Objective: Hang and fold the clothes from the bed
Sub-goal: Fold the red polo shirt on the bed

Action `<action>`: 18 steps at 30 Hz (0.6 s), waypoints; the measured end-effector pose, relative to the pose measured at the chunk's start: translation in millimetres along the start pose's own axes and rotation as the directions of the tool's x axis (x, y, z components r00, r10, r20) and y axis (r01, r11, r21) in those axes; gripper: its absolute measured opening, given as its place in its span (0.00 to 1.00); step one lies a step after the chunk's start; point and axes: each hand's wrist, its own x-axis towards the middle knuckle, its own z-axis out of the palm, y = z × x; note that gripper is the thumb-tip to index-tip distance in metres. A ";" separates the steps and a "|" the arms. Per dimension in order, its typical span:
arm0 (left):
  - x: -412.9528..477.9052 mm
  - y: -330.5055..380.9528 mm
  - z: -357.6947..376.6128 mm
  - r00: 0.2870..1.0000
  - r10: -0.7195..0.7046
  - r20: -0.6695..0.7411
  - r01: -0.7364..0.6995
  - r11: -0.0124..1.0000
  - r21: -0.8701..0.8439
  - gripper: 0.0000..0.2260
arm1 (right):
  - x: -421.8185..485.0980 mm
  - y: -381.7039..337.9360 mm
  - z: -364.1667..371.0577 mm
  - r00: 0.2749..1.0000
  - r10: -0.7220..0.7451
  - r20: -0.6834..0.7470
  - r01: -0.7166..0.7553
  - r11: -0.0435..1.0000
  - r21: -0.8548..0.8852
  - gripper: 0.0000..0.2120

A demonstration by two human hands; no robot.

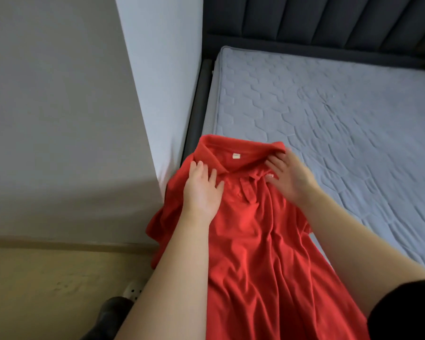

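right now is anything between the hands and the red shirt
Nothing visible does. The left hand lies flat on the red shirt beside its collar, and the right hand touches the collar's other end. The shirt lies spread on the mattress.

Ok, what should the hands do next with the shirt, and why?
Probably pull the bunched sleeve onto the mattress. The left hand and right hand rest by the collar, but that sleeve of the red shirt hangs crumpled off the edge.
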 end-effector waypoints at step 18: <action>-38.5 -96.8 47.1 0.814 0.111 0.570 -0.577 0.050 0.815 0.30 | -4.5 23.6 -98.3 0.852 0.189 -0.488 -0.350 0.899 -0.263 0.21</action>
